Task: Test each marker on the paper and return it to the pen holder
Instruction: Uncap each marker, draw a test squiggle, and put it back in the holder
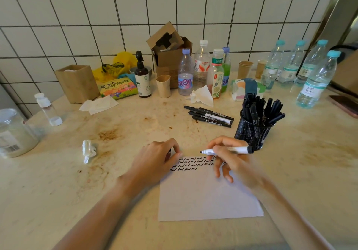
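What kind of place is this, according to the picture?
Probably a kitchen or break-room counter used as a makeshift desk: a white tiled wall behind a stained beige stone countertop, clear plastic water bottles and brown paper cups along the back, and a black mesh pen holder full of markers.

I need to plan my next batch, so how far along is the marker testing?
Three rows of squiggles fill the top of the paper, and the pen holder is packed. The right hand holds an uncapped marker; the left hand seems to hold its cap. Four loose markers lie behind.
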